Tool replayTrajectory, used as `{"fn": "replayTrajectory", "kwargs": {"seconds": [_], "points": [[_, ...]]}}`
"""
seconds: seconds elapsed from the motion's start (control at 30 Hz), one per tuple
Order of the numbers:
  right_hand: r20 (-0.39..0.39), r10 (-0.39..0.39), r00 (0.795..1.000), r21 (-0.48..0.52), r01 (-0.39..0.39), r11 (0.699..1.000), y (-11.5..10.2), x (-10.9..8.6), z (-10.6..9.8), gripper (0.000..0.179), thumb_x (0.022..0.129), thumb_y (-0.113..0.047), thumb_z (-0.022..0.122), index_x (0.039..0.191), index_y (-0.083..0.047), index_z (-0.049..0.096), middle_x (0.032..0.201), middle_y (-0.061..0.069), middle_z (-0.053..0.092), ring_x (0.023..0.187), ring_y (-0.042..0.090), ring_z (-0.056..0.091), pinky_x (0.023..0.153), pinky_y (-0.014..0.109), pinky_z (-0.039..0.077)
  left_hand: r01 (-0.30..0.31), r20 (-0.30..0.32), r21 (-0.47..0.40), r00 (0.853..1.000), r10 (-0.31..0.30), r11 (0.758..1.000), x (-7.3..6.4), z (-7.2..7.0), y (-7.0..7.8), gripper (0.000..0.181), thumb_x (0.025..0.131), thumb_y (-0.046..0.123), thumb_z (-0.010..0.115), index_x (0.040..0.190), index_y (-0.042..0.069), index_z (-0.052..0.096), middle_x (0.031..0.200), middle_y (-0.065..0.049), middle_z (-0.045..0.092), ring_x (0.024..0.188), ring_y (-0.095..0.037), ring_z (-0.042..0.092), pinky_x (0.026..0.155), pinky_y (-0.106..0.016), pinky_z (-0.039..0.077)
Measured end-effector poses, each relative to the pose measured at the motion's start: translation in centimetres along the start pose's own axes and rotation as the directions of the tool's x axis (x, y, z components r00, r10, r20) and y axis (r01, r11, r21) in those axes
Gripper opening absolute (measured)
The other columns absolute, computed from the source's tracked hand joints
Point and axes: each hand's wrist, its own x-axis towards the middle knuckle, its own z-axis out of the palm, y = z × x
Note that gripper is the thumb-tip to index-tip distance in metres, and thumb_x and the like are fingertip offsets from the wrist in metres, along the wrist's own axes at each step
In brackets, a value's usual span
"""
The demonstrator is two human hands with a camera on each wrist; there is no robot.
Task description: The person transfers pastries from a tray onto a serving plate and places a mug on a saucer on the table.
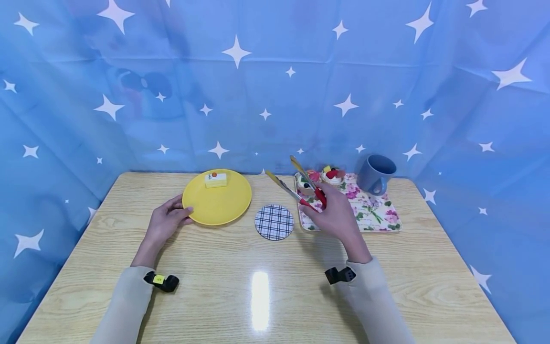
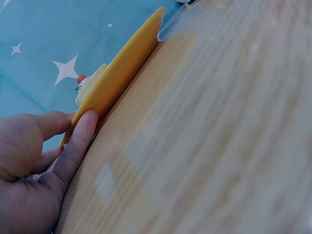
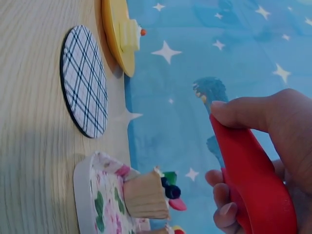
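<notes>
My left hand (image 1: 166, 220) grips the near left rim of a round yellow plate (image 1: 219, 205), with thumb and fingers on either side of the edge in the left wrist view. Toward the plate's far side sits a small yellow cake slice (image 1: 216, 181), topped with white and a red-orange ball. In my right hand (image 1: 337, 215) is a pair of tongs (image 3: 248, 170) with red handles. Their tips stand spread apart and hold nothing, pointing up and left above the flowered tray (image 1: 374, 222). On that tray's far left are several tarts, including one with dark berries (image 3: 146, 197), partly behind the tongs in the head view.
A round plaid coaster (image 1: 274, 222) lies between plate and tray. At the tray's far right corner stands a blue-grey mug (image 1: 371, 174). Blue curtains (image 1: 275, 95) with white stars hang behind the wooden table (image 1: 215, 286) and along both sides.
</notes>
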Motion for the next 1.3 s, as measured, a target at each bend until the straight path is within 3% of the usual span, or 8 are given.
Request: {"fn": "replayTrajectory", "kwargs": {"seconds": [0.27, 0.47, 0.67, 0.87, 1.3], "points": [[0.008, 0.047, 0.999, -0.002, -0.047, 0.999, 1.2, -0.1, -0.7, 0.072, 0.088, -0.039, 0.081, 0.148, -0.011, 0.054, 0.104, 0.011, 0.064, 0.076, 0.024, 0.051, 0.054, 0.029, 0.041, -0.002, 0.009, -0.013, 1.0, 0.002, 1.0, 0.1, 0.3, 0.0, 0.072, 0.102, 0.023, 0.066, 0.162, 0.01, 0.029, 0.118, -0.005, 0.053, 0.092, -0.001, 0.072, 0.089, -0.025, 0.066], [-0.016, 0.035, 0.999, -0.011, -0.035, 0.999, 2.1, -0.2, -1.2, 0.068, 0.088, -0.036, 0.081, 0.143, -0.006, 0.057, 0.087, 0.016, 0.059, 0.067, 0.026, 0.047, 0.052, 0.03, 0.037, 0.008, 0.003, -0.003, 1.0, -0.008, 1.0, 0.1, 0.4, -0.1, 0.073, 0.102, 0.024, 0.067, 0.162, 0.01, 0.029, 0.119, -0.006, 0.053, 0.091, -0.001, 0.072, 0.089, -0.025, 0.066], [-0.034, 0.042, 0.999, -0.018, -0.043, 0.999, 2.9, -0.4, -1.4, 0.068, 0.087, -0.035, 0.082, 0.143, -0.005, 0.057, 0.109, 0.016, 0.067, 0.081, 0.027, 0.056, 0.06, 0.028, 0.046, 0.016, -0.007, 0.003, 1.0, -0.016, 1.0, 0.1, 0.4, -0.1, 0.074, 0.102, 0.026, 0.067, 0.163, 0.011, 0.029, 0.12, -0.006, 0.053, 0.09, -0.001, 0.072, 0.088, -0.025, 0.066], [-0.037, 0.064, 0.997, -0.011, -0.065, 0.998, 3.8, -0.5, -1.5, 0.067, 0.088, -0.038, 0.082, 0.142, -0.007, 0.057, 0.095, 0.013, 0.064, 0.07, 0.023, 0.05, 0.053, 0.028, 0.043, 0.031, -0.006, 0.006, 0.999, -0.031, 0.999, 0.0, 0.4, -0.1, 0.075, 0.101, 0.027, 0.068, 0.163, 0.012, 0.029, 0.12, -0.006, 0.054, 0.09, -0.002, 0.072, 0.088, -0.025, 0.066], [-0.03, 0.077, 0.997, -0.017, -0.077, 0.997, 4.5, -0.2, -1.4, 0.064, 0.09, -0.036, 0.079, 0.141, -0.005, 0.056, 0.095, 0.018, 0.065, 0.066, 0.023, 0.048, 0.052, 0.029, 0.04, 0.018, 0.002, 0.019, 1.0, -0.018, 1.0, 0.1, -0.2, 0.0, 0.076, 0.101, 0.028, 0.068, 0.163, 0.012, 0.027, 0.119, -0.004, 0.054, 0.09, -0.002, 0.073, 0.087, -0.024, 0.066]]}}
